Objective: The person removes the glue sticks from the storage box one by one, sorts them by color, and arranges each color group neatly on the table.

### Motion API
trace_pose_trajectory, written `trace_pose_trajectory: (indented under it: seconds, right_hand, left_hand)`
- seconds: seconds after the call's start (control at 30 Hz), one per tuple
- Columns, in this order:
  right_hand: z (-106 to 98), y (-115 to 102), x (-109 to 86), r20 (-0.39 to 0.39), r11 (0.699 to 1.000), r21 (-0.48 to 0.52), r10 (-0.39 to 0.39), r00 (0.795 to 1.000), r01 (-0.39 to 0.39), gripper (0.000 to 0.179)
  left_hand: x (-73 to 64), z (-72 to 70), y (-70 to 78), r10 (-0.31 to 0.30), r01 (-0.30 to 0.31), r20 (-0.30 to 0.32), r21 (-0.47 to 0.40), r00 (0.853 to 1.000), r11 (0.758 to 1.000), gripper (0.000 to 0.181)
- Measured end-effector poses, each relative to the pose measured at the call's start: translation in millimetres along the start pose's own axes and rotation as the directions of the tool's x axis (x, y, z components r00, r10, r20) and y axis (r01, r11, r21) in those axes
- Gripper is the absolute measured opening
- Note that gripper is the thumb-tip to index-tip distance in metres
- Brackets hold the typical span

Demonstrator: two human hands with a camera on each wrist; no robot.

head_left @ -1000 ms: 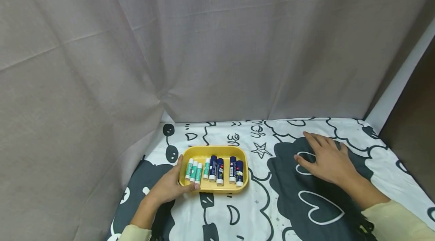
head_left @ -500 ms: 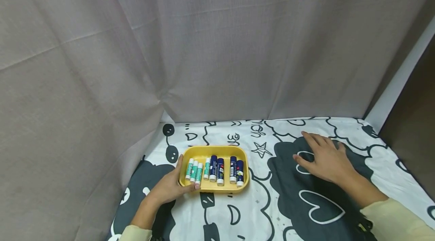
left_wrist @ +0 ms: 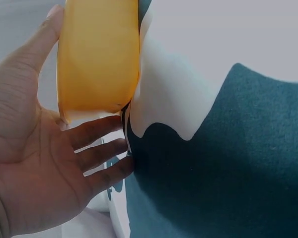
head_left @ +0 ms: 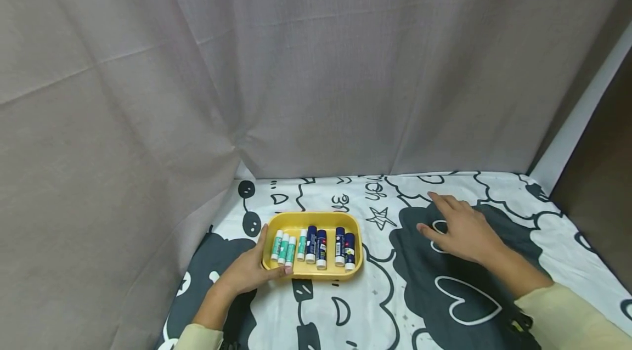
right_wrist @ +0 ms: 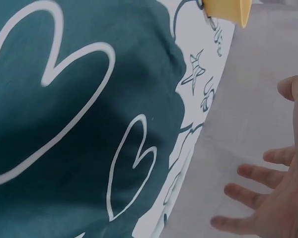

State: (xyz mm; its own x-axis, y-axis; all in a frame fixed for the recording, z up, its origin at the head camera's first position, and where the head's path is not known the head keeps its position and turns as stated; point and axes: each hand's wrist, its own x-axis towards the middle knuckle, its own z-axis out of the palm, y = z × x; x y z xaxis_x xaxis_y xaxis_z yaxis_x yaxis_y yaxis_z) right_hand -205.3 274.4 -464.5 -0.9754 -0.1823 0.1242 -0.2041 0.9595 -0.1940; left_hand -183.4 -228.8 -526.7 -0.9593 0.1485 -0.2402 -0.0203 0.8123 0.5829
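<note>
Tray (head_left: 331, 247) of sticks (head_left: 322, 249): hold level, with left grip (head_left: 250, 267) pinching left end, right grip (head_left: 463, 231) spread, empty, beyond right end.

Left hand (left_wrist: 42, 161) grips yellow tray (left_wrist: 98, 57), thumb against edge

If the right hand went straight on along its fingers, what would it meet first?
Likely the grey curtain, past the far edge of the patterned sheet; the yellow tray sits off that line. Height of the right hand is unclear, so it might brush the sheet first.
</note>
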Motion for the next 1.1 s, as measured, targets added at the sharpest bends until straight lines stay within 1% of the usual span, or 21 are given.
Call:
trace_pose_trajectory:
  seconds: [0.17,0.33,0.43,0.57,0.6,0.7,0.8,0.83,0.87,1.0,1.1]
  right_hand:
    - [-2.1,-12.8,1.4,0.038,0.996,0.092,-0.014,0.999,0.01,0.1]
    - [-0.8,-26.5,5.8,0.074,0.989,0.148,-0.005,0.997,-0.006,0.098]
    - [0.1,-34.3,9.3,0.088,0.983,0.184,-0.004,0.996,-0.012,0.094]
    - [0.3,-43.9,13.2,0.1,0.972,0.234,-0.02,0.995,-0.004,0.088]
    - [0.3,-46.2,14.0,0.107,0.968,0.25,-0.022,0.994,-0.005,0.087]
    - [1.7,-52.1,16.8,0.131,0.959,0.284,-0.02,0.991,-0.018,0.084]
    - [4.1,-57.1,19.5,0.16,0.949,0.313,-0.006,0.987,-0.045,0.081]
    - [5.0,-58.6,20.3,0.167,0.945,0.323,-0.001,0.986,-0.053,0.08]
    - [6.0,-60.2,21.0,0.173,0.941,0.332,0.003,0.985,-0.061,0.079]
    - [7.4,-67.9,22.8,0.193,0.927,0.365,0.018,0.981,-0.089,0.076]
    - [7.3,-74.3,24.3,0.206,0.922,0.372,0.029,0.978,-0.106,0.074]
  left_hand:
    - [0.7,0.1,0.2,-0.005,0.005,0.004,-0.004,1.0,1.0,0.14]
    - [1.1,0.5,0.6,-0.003,0.003,0.002,0.003,1.0,1.0,0.14]
    - [1.9,1.5,-0.5,-0.008,0.008,0.004,-0.008,1.0,1.0,0.14]
    - [3.3,2.7,-3.6,0.009,-0.009,-0.003,-0.03,1.0,1.0,0.142]
    - [6.1,5.5,-8.1,0.032,-0.032,-0.012,-0.011,0.999,0.999,0.141]
    - [5.9,5.0,-8.3,0.044,-0.044,-0.013,-0.011,0.999,0.999,0.142]
    - [5.3,4.0,-6.6,0.03,-0.03,-0.002,-0.015,1.0,0.999,0.141]
    - [2.4,0.9,-1.6,0.01,-0.009,0.008,-0.036,1.0,0.999,0.142]
    - [2.1,0.5,-0.7,0.005,-0.005,0.012,-0.034,1.0,0.999,0.142]
    - [0.6,-1.1,3.0,-0.001,0.001,0.015,-0.017,1.0,1.0,0.141]
    - [0.9,-1.3,3.2,-0.002,0.002,0.011,-0.005,1.0,1.0,0.141]
